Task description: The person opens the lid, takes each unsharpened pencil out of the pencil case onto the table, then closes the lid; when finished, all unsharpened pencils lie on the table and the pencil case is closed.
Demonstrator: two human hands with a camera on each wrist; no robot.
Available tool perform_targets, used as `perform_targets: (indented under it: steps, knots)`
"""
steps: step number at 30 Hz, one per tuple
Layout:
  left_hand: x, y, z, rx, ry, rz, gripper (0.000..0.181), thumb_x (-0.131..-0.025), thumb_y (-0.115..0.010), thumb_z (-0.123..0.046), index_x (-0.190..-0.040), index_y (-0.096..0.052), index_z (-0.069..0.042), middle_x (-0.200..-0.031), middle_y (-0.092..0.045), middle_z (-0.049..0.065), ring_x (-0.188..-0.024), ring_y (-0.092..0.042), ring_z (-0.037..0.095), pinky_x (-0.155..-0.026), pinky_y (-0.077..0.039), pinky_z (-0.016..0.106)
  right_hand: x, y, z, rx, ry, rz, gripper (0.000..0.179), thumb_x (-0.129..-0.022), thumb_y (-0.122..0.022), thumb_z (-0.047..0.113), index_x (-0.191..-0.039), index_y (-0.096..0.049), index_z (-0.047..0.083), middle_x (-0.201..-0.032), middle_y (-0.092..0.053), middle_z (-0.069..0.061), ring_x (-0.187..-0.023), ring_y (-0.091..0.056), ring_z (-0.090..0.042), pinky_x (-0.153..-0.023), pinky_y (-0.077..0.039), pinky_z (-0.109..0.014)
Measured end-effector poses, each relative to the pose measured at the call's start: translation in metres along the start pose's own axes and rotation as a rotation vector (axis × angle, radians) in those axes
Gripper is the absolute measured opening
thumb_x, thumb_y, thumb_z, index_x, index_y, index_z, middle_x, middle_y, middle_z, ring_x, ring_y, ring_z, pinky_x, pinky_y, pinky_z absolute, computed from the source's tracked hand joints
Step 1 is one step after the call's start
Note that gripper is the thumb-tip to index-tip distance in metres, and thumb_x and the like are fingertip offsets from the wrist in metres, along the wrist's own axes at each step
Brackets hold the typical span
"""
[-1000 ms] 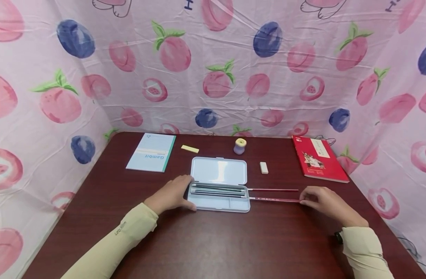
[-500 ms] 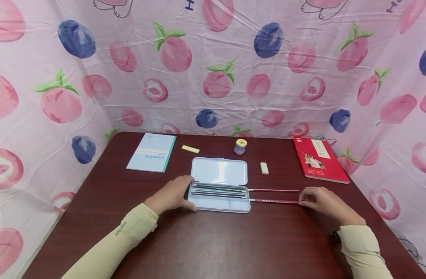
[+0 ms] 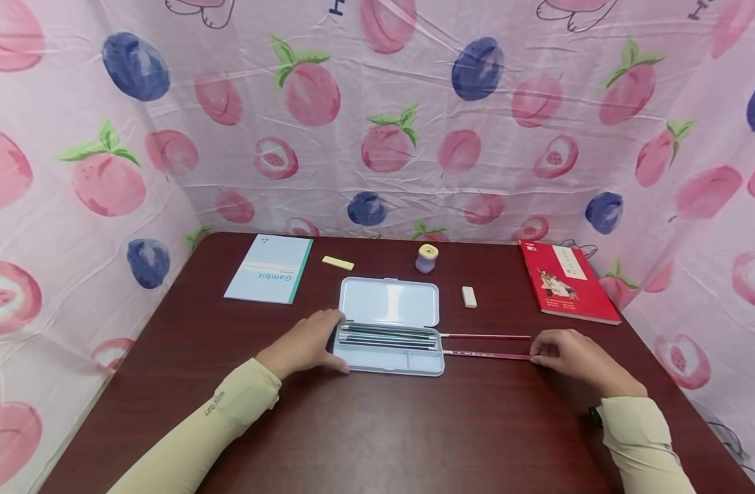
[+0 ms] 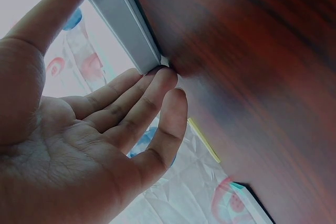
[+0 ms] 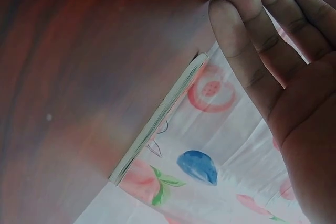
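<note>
An open light-blue pencil case [image 3: 371, 360] lies mid-table, its lid [image 3: 384, 302] folded back away from the person. Several dark pencils [image 3: 386, 337] rest in its long compartment. The left hand [image 3: 306, 346] holds the case's left end, thumb at the near corner and fingers at the far one; the left wrist view has the case end [image 4: 128, 24] between thumb and fingertips. Two red pencils [image 3: 489, 355] lie side by side beyond the case's right end, pointing rightward. At the outer end of the nearer one, the right hand [image 3: 569, 357] pinches with thumb and fingers.
Behind the case stand a yellow-and-purple sharpener-like pot [image 3: 426, 259] and a flat yellow strip [image 3: 338, 263]. A white eraser [image 3: 469, 297] lies right of the lid. A pale blue notebook [image 3: 269, 269] sits back left, a red book [image 3: 565, 281] back right. Patterned cloth [image 3: 328, 165] encloses the table.
The right hand and wrist have shifted very slightly left, fingertips still at the nearer red pencil's end. The left hand keeps its place on the case.
</note>
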State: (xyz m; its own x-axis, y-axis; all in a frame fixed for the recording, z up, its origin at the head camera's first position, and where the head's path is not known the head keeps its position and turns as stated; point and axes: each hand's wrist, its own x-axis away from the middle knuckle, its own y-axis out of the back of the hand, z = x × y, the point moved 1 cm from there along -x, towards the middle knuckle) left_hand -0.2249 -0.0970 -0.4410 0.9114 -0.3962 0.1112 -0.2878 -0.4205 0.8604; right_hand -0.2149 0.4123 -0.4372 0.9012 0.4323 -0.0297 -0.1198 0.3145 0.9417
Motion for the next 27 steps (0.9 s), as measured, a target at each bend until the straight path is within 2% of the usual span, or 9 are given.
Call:
perform_targets:
  steps: [7,13,19,24,27]
  knots:
    - [0.000,0.000,0.000,0.001,0.000,-0.003,0.095,-0.074,-0.099,-0.043,-0.149,-0.053,-0.006,-0.142,-0.063,0.014,-0.122,-0.058,0.026,-0.114,-0.052,0.048,0.000,0.002,0.001,0.017,-0.032,0.003,0.014,-0.083,-0.091,0.018,-0.091,-0.079,0.019,-0.080,-0.071,0.014,-0.069,-0.055,0.005,-0.064,-0.054,-0.022]
    - [0.000,0.000,-0.001,-0.001,0.001,-0.003,0.094,-0.074,-0.098,-0.044,-0.148,-0.053,-0.007,-0.140,-0.063,0.013,-0.120,-0.058,0.026,-0.113,-0.053,0.047,-0.001,0.007,0.008,0.086,-0.027,-0.048,0.018,-0.081,-0.093,0.021,-0.094,-0.082,0.020,-0.086,-0.075,0.013,-0.072,-0.056,0.004,-0.068,-0.056,-0.025]
    - [0.000,0.000,-0.001,-0.002,0.001,-0.004,0.093,-0.074,-0.099,-0.043,-0.147,-0.053,-0.007,-0.139,-0.064,0.013,-0.120,-0.059,0.026,-0.113,-0.053,0.047,-0.013,0.005,0.032,0.122,0.007,-0.092,0.015,-0.084,-0.091,0.023,-0.096,-0.083,0.022,-0.089,-0.076,0.013,-0.078,-0.065,-0.002,-0.075,-0.061,-0.032]
    - [0.000,0.000,0.000,-0.005,-0.002,-0.003,0.095,-0.074,-0.099,-0.044,-0.148,-0.053,-0.006,-0.142,-0.063,0.014,-0.122,-0.059,0.027,-0.114,-0.052,0.048,-0.030,-0.008,0.058,0.126,0.082,-0.164,0.015,-0.086,-0.089,0.018,-0.100,-0.083,0.019,-0.091,-0.078,0.009,-0.082,-0.071,-0.009,-0.078,-0.063,-0.038]
    - [0.000,-0.001,0.001,-0.004,-0.001,-0.003,0.095,-0.074,-0.099,-0.044,-0.148,-0.053,-0.006,-0.142,-0.063,0.014,-0.122,-0.058,0.027,-0.114,-0.051,0.048,-0.041,-0.015,0.075,0.116,0.107,-0.176,0.016,-0.087,-0.089,0.018,-0.102,-0.083,0.017,-0.092,-0.078,0.008,-0.082,-0.071,-0.010,-0.079,-0.063,-0.039]
